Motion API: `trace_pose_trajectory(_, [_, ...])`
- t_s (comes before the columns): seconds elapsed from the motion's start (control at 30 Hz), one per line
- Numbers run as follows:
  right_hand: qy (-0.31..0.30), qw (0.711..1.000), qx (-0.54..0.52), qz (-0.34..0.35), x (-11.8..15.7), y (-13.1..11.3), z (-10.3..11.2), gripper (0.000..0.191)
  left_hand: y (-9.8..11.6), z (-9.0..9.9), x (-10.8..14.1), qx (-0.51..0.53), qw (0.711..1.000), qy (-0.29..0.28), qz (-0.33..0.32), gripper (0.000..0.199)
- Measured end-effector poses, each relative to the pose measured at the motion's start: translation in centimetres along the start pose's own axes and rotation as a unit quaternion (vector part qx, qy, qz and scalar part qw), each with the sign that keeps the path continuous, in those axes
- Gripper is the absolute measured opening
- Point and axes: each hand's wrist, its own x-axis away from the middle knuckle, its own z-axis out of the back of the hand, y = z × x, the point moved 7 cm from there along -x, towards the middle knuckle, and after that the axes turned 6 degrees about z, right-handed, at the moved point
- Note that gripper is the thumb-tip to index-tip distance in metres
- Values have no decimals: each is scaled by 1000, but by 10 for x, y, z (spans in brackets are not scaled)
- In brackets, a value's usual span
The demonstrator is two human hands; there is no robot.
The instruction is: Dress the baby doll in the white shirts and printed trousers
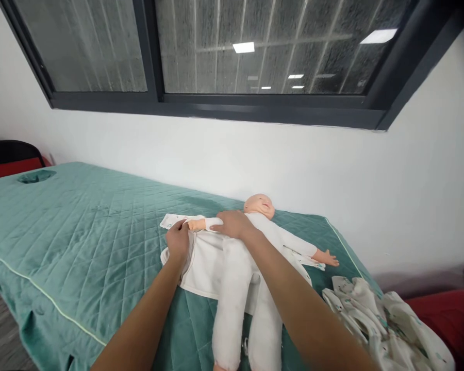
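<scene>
A baby doll (234, 263) with a white cloth body lies on its back, its head toward the wall. Beneath it is spread a white baby shirt (204, 268), with a patterned sleeve (174, 220) reaching out on the left. My left hand (178, 241) pinches the shirt's cloth beside the doll's small hand. My right hand (234, 224) grips the doll's arm on that same side, thumb toward its wrist. The doll's other arm (305, 246) stretches out to the right over a second patterned piece of the shirt. My right forearm hides part of the doll's torso and leg.
A green quilted cover (100, 232) lies over the bed, with a round hole (36, 176) at far left. Crumpled patterned cloth (386, 324) rests at the right edge near a red object (448, 319). Behind are a white wall and a dark-framed window (224, 111).
</scene>
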Motion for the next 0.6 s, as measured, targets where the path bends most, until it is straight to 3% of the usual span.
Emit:
trace_pose_trajectory(0.2, [0,1000,22,-11,-1,-4,-8,41,2,2,4,9,1000,20,-4,31])
trace_pose_trajectory(0.33, [2,999,33,-28,-7,-5,-14,44,17,-13,13,-73,989,-32,-122,26])
trace_pose_trajectory(0.47, [12,998,33,-44,-18,-7,-22,43,29,-32,28,-164,949,-102,-249,25])
trace_pose_trajectory(0.6, [36,997,27,-58,-19,-10,-19,35,37,-35,41,-208,926,-119,-292,29])
